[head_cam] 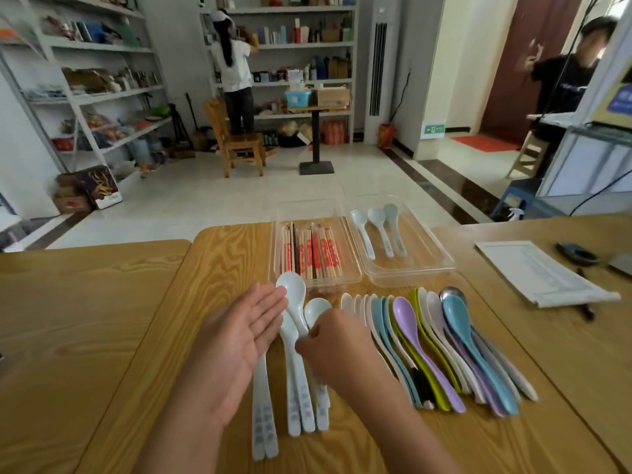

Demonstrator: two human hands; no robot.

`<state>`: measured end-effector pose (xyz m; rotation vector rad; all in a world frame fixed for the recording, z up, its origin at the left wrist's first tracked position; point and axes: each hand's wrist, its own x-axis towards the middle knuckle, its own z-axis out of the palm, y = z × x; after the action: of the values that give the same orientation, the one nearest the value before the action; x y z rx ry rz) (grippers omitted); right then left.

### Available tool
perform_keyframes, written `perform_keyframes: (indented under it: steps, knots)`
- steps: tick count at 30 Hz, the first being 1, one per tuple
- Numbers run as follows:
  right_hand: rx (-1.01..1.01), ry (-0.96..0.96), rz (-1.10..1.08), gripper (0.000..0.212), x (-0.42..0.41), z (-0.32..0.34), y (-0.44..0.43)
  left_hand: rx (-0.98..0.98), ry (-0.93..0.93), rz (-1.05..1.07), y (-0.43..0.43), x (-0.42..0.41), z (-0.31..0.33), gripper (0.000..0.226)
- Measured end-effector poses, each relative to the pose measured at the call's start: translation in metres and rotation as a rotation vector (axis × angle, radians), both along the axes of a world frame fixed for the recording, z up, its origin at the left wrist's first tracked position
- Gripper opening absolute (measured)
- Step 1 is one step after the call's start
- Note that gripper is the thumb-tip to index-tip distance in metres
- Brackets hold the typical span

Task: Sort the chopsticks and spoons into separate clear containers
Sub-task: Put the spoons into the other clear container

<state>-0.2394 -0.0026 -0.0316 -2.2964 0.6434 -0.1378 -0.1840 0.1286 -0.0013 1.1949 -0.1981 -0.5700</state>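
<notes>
Two clear containers stand at the table's far side. The left container (355,271) holds several wooden chopsticks (313,256) with red print. The right container (441,254) holds three pale spoons (378,234). In front of me lie several white spoons (301,388) with printed handles. My left hand (239,333) is flat, palm turned right, fingertips against the bowl of a white spoon (292,289). My right hand (335,347) has its fingers curled, pinching that spoon's neck. To the right a row of several coloured spoons (441,350) lies overlapped.
A sheet of paper (543,271), a dark object (576,253) and a pen (586,309) lie at the table's right. Beyond the table are a tiled floor, shelves, a wooden chair (236,138) and two people.
</notes>
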Motion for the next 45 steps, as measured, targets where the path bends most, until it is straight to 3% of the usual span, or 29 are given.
perform_keyframes:
  steps: [4, 9, 13, 16, 19, 24, 29, 33, 38, 45]
  knots:
    - [0.083, -0.03, -0.059, 0.028, 0.0, 0.036, -0.044, -0.003, 0.006, -0.025, -0.032, 0.02, 0.02, 0.046]
    - [-0.082, -0.054, -0.254, 0.019, 0.041, 0.069, -0.146, 0.093, 0.043, -0.132, -0.114, 0.064, 0.027, 0.041]
    - [-0.178, 0.008, -0.33, 0.019, 0.105, 0.057, -0.211, 0.192, 0.036, -0.187, -0.194, 0.1, 0.033, 0.04]
    - [-0.269, 0.069, -0.305, 0.018, 0.141, 0.04, -0.233, 0.245, 0.022, -0.182, -0.236, 0.124, 0.031, 0.027]
    - [-0.327, 0.146, -0.22, 0.019, 0.155, 0.025, -0.24, 0.287, 0.043, -0.164, -0.261, 0.141, 0.019, 0.028]
    - [-0.347, 0.157, -0.158, 0.008, 0.17, 0.005, -0.245, 0.312, 0.08, -0.16, -0.273, 0.155, 0.0, 0.036]
    - [-0.357, 0.226, -0.216, 0.021, 0.188, -0.012, -0.255, 0.286, 0.103, -0.164, -0.275, 0.161, -0.003, 0.044]
    - [-0.314, 0.196, -0.216, 0.004, 0.192, -0.016, -0.259, 0.274, 0.107, -0.181, -0.271, 0.16, -0.002, 0.046]
    - [-0.241, 0.194, -0.257, 0.025, 0.19, -0.014, -0.261, 0.259, 0.089, -0.199, -0.263, 0.16, 0.001, 0.049]
    - [-0.165, 0.124, -0.291, 0.014, 0.16, 0.008, -0.242, 0.22, 0.067, -0.227, -0.228, 0.135, 0.014, 0.05]
